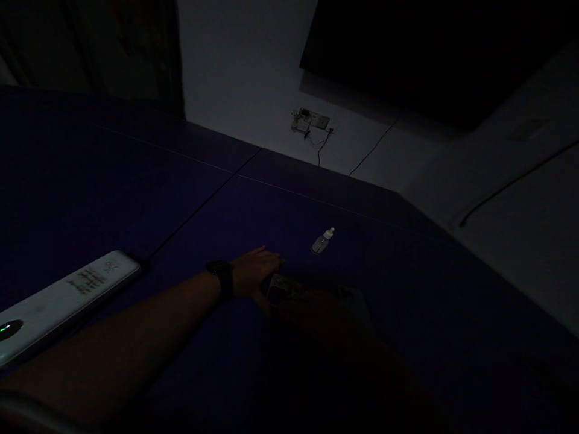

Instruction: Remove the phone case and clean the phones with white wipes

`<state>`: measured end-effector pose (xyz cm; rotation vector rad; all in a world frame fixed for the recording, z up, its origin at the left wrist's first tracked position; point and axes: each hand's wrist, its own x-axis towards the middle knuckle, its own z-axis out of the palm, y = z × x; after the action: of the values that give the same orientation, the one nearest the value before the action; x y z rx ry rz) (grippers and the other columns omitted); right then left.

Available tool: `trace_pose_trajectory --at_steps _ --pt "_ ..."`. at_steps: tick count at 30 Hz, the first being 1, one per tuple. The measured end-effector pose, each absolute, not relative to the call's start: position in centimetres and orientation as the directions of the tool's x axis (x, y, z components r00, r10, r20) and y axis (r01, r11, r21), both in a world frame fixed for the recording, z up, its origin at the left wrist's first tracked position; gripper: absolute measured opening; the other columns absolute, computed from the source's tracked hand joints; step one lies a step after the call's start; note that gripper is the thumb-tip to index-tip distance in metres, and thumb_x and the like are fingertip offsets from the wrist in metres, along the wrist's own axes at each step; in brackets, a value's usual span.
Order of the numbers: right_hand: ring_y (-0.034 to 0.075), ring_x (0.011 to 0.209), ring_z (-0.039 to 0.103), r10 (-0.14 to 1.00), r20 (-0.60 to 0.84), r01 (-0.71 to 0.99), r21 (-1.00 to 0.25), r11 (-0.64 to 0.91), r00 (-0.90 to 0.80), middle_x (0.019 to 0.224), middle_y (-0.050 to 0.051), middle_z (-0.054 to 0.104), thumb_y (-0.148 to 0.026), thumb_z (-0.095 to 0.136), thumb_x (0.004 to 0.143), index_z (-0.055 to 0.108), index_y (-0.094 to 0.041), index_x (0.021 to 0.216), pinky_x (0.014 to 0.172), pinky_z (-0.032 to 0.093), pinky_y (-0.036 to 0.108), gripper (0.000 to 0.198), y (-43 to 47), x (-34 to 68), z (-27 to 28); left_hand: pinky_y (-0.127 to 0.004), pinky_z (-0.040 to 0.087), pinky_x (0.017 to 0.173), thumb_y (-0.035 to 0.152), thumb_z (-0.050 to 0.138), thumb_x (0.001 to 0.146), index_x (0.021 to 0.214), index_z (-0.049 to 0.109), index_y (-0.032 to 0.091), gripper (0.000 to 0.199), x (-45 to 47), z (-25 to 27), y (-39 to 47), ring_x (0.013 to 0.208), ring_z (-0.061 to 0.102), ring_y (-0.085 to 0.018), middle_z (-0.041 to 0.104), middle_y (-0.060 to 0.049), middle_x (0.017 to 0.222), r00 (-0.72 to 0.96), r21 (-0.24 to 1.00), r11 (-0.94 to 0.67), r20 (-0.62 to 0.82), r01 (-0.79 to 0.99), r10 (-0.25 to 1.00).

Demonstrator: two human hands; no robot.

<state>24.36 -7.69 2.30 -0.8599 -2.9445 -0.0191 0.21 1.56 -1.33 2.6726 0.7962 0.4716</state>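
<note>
Watching remotely, I'm seeing the left hand (256, 272) stretching its fingers, thumb spread, probably steadying the dim object (284, 287) lying just right; the right hand's (314, 310) shadowed fingers I cannot tell.

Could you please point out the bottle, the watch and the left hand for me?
Bottle (321, 242): head view, on its clear body.
Watch (225, 281): head view, on its dark strap.
Left hand (253, 272): head view, on the back of the hand.

Dim indoor room (wall screen (407, 54), power sockets (320, 121))
</note>
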Motion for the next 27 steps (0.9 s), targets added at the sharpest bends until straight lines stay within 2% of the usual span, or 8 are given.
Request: trace_pose_trajectory --at_steps 3,11,17,22,27 --pt "0.023 0.128 0.056 0.554 0.095 0.559 0.037 0.828 -0.827 0.133 0.003 0.067 -0.014 0.048 0.098 0.057 -0.027 0.139 0.106 0.048 0.044 0.045 -8.0 24.1 2.1 -0.059 0.022 0.118 0.072 0.085 0.052 0.142 0.042 0.012 0.116 0.3 -1.4 1.6 0.138 0.046 -0.04 0.052 -0.026 0.143 0.788 0.371 -0.798 0.225 0.474 0.573" --pt "0.023 0.128 0.056 0.414 0.224 0.442 0.093 0.892 -0.882 0.129 0.005 0.069 -0.017 0.046 0.1 0.062 -0.02 0.134 0.107 0.049 0.041 0.037 -7.0 23.1 1.3 -0.061 0.023 0.117 0.074 0.084 0.051 0.137 0.046 0.014 0.111 0.1 -1.2 1.5 0.138 0.045 -0.041 0.052 -0.025 0.144 0.791 0.387 -0.802 0.239 0.455 0.564" --pt "0.022 0.124 0.059 0.483 0.242 0.511 0.07 0.856 -0.842 0.129 0.007 0.068 -0.014 0.047 0.097 0.06 -0.021 0.135 0.104 0.05 0.041 0.041 -7.5 24.6 0.2 -0.061 0.022 0.118 0.074 0.084 0.051 0.136 0.046 0.014 0.111 0.1 -1.3 1.6 0.137 0.046 -0.04 0.055 -0.023 0.141 0.795 0.389 -0.807 0.244 0.444 0.555" --pt "0.023 0.125 0.058 0.462 0.245 0.5 0.127 0.856 -0.852 0.128 0.008 0.069 -0.012 0.045 0.097 0.058 -0.021 0.138 0.106 0.049 0.043 0.045 -8.0 24.4 -0.4 -0.061 0.021 0.118 0.074 0.085 0.048 0.137 0.045 0.014 0.114 0.1 -1.5 1.6 0.137 0.046 -0.041 0.055 -0.024 0.14 0.79 0.381 -0.815 0.269 0.437 0.55" --pt "0.024 0.128 0.055 0.448 0.236 0.481 0.107 0.87 -0.863 0.133 0.01 0.066 -0.014 0.048 0.097 0.06 -0.017 0.136 0.108 0.047 0.042 0.041 -7.9 23.1 0.3 -0.062 0.024 0.117 0.072 0.088 0.042 0.134 0.047 0.012 0.117 0.2 -1.2 1.6 0.134 0.048 -0.042 0.056 -0.025 0.138 0.795 0.384 -0.812 0.255 0.44 0.551"
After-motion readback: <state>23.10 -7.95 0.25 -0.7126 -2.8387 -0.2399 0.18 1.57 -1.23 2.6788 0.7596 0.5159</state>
